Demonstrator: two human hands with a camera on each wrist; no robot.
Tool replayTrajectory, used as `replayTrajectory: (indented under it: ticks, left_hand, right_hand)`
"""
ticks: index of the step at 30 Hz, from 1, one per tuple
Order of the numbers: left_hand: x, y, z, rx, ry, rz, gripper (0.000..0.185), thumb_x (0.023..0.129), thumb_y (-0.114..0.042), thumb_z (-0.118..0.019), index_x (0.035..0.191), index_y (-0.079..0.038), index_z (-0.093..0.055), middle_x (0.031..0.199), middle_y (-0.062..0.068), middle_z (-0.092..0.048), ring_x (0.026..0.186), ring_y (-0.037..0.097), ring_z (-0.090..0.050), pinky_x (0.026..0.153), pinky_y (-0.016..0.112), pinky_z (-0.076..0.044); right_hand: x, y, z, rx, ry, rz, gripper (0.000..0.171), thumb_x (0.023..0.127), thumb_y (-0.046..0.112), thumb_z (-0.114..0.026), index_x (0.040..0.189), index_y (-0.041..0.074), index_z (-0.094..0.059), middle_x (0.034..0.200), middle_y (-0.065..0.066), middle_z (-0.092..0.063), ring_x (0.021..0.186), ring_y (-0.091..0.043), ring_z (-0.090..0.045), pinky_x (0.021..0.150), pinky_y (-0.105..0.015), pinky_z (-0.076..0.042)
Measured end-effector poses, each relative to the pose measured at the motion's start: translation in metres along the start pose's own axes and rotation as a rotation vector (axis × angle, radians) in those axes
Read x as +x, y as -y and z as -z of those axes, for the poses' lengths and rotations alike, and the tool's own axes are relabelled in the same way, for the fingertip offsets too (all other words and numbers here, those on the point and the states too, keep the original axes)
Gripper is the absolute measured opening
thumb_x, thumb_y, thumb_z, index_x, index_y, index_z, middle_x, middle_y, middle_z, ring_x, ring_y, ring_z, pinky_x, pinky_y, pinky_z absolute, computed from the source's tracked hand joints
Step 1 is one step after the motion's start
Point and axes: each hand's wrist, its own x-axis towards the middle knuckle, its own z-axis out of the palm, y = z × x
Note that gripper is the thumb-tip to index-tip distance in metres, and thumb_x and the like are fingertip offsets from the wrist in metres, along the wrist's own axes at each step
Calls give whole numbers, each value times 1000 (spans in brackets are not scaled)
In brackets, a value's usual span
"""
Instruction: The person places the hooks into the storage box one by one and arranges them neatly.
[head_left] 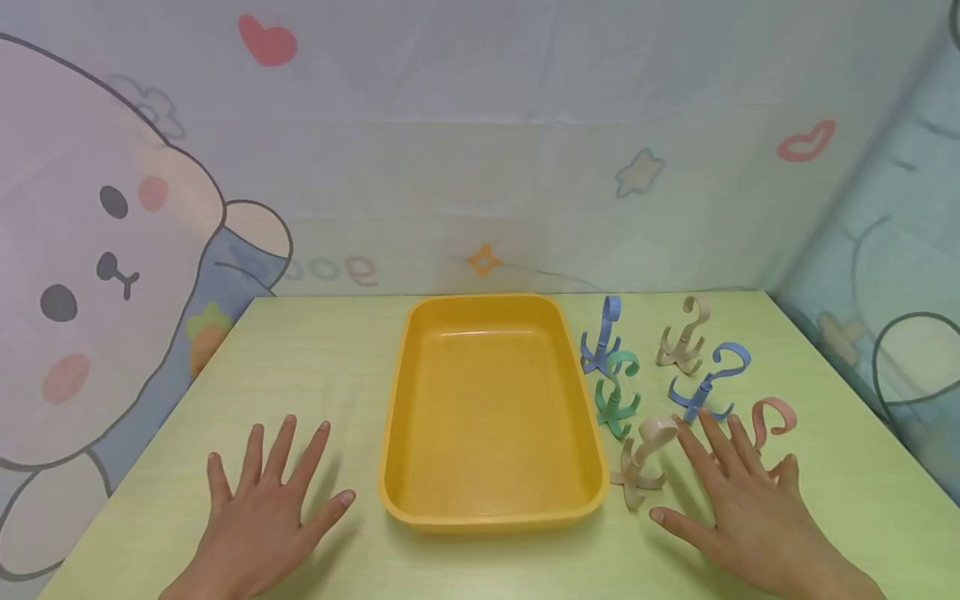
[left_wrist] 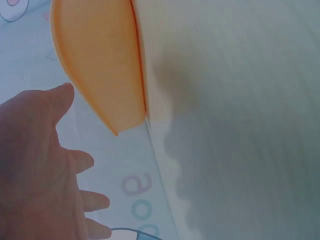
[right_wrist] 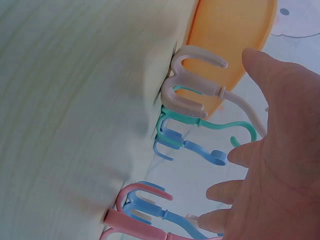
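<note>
My left hand (head_left: 262, 508) is spread with straight fingers above the table, left of a yellow tray (head_left: 392, 417); it holds nothing. On the other side my right hand (head_left: 750, 517) spreads its fingers over the hooks, also holding nothing. Nearest to it are a beige four-claw hanging hook (head_left: 633, 477), a blue hook (head_left: 703, 390) and a pink hook (right_wrist: 132, 226), which the hand partly covers in the head view. In the right wrist view a gap shows between the palm and the beige hook's claws. Whether a fingertip touches the blue hook, I cannot tell.
Farther back right of the tray stand another blue hook (head_left: 602, 343), a green hook (head_left: 613, 408) and a second beige hook (head_left: 685, 337). The tray's floor is bare. A patterned cloth (head_left: 450, 167) hangs behind the pale green table (head_left: 322, 333) and along its sides.
</note>
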Motion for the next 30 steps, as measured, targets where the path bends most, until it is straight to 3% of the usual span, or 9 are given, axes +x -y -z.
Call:
replayTrajectory:
  ticks: [7, 11, 14, 18, 21, 25, 27, 29, 30]
  left_hand:
    - [1, -7, 2, 1, -15, -28, 86, 102, -68, -51, 168, -17, -32, 171, 26, -25, 157, 59, -14, 116, 86, -3]
    - [5, -11, 7, -45, 26, -71, 79, 105, -61, -51, 164, -10, -39, 161, 25, -46, 150, 54, -38, 120, 77, -24]
    - [12, -16, 14, -111, 112, -91, 71, 107, -55, -52, 160, -8, -47, 149, 20, -60, 136, 46, -58, 109, 68, -47]
    - [27, -25, 24, -226, 220, -78, 63, 109, -48, -53, 157, -9, -51, 143, 14, -67, 126, 36, -68, 93, 60, -58]
    - [41, -30, 31, -305, 226, -85, 63, 109, -44, -54, 157, -5, -49, 139, 14, -69, 120, 33, -71, 92, 57, -59]
    - [57, -35, 35, -455, 253, -63, 69, 110, -40, -54, 161, 3, -39, 135, 20, -70, 84, 25, -75, 78, 43, -62]
    - [65, -36, 35, -523, 275, -40, 72, 110, -40, -54, 162, 5, -34, 136, 22, -69, 68, 20, -71, 72, 36, -61]
    - [73, -36, 34, -578, 295, -26, 74, 110, -40, -54, 163, 6, -30, 138, 25, -68, 62, 19, -70, 69, 34, -61]
    - [76, -36, 33, -594, 299, -20, 75, 110, -40, -54, 163, 6, -30, 139, 25, -67, 62, 19, -71, 71, 35, -62]
  right_hand:
    - [-4, -2, 2, 20, -20, -10, 109, 90, 80, -59, 169, 13, -26, 175, -20, -21, 158, -51, -23, 108, -88, -28]
    - [-8, 1, 15, 59, -63, -45, 102, 90, 78, -62, 161, 7, -44, 167, -21, -39, 149, -53, -39, 100, -73, -50]
    - [-9, 4, 27, 90, -94, -94, 94, 89, 75, -66, 154, 9, -53, 138, -16, -67, 110, -46, -69, 65, -57, -58]
    - [-8, 8, 36, 156, -203, -105, 82, 86, 63, -78, 147, 10, -62, 89, -3, -75, 66, -26, -66, 50, -44, -50]
    - [-5, 11, 36, 301, -299, -56, 69, 84, 42, -87, 140, 6, -68, 94, -10, -79, 69, -32, -73, 61, -50, -61]
    - [4, 11, 33, 542, -260, -12, 65, 87, 25, -87, 143, 3, -64, 124, -23, -75, 93, -37, -80, 88, -47, -64]
    - [10, 10, 31, 645, -204, -3, 64, 91, 22, -84, 147, 2, -60, 130, -25, -72, 100, -34, -79, 121, -49, -44]
    - [16, 8, 29, 728, -159, 6, 63, 95, 21, -79, 150, 0, -57, 131, -25, -72, 104, -23, -79, 133, -56, -17]
    - [19, 8, 29, 758, -140, 7, 62, 97, 21, -77, 151, 0, -56, 132, -22, -72, 106, -16, -79, 133, -58, -15]
